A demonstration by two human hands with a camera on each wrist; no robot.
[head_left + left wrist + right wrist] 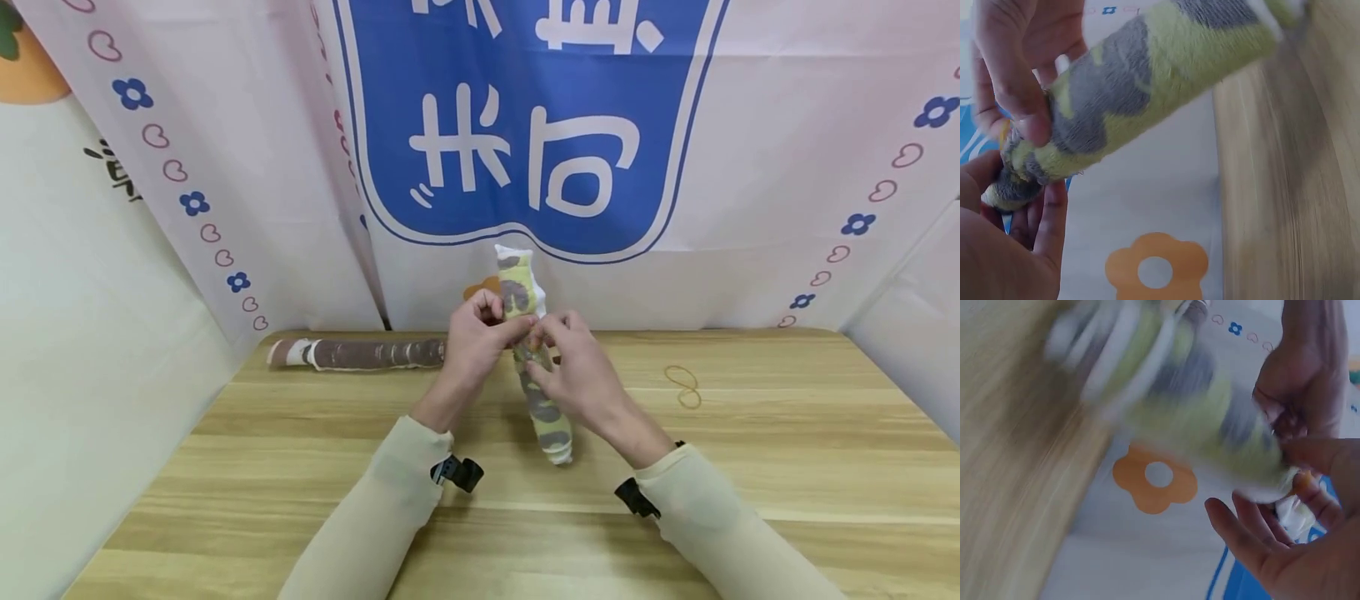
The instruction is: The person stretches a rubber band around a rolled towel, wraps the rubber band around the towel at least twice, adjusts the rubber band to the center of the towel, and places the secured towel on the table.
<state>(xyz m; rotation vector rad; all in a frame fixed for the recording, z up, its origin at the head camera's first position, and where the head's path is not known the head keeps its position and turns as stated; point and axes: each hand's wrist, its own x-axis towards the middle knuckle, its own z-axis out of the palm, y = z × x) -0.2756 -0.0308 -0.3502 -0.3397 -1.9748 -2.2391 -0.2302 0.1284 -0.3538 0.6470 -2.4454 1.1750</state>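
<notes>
Bare hands show below cream sleeves and black wrist straps.

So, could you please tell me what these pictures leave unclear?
Head view: part of the yellow-grey roll, covered by the left hand and right hand.
Head view: one end of the brown roll, hidden behind the left hand.
Left wrist view: part of the yellow-grey roll's far end, cut by the top edge.
Right wrist view: the same end, blurred, apparently by motion.

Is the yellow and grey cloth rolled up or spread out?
Rolled up: the yellow and grey cloth forms a long, narrow tube in the head view.
</notes>
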